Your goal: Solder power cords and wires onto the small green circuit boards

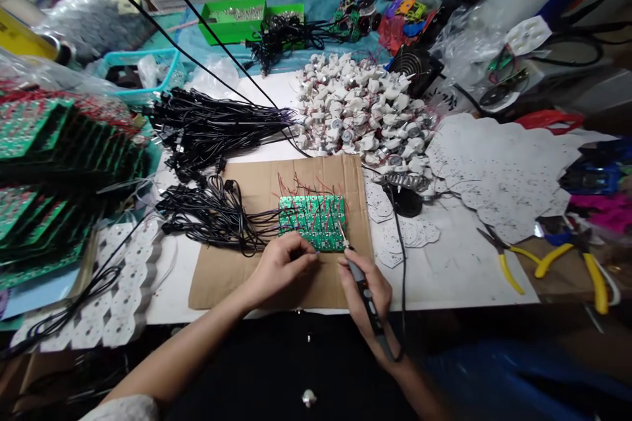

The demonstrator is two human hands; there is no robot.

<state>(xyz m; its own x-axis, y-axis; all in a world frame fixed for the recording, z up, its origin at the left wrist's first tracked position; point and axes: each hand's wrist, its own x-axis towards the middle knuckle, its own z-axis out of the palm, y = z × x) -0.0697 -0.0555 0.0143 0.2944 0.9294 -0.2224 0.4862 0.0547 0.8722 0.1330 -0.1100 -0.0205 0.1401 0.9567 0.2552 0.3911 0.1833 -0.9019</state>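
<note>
A green circuit board panel with red and black wires lies on a flat piece of cardboard. In my right hand is a grey soldering iron, its tip over the right part of the panel. My left hand is closed in a pinch at the panel's lower edge; what sits between the fingertips is too small to make out. Black cables run from the left onto the panel's left side.
Behind the cardboard lie a bundle of black cables and a heap of white motor parts. Stacked green boards stand at the left. To the right are white perforated sheets and yellow-handled pliers. The iron's cord trails rightward.
</note>
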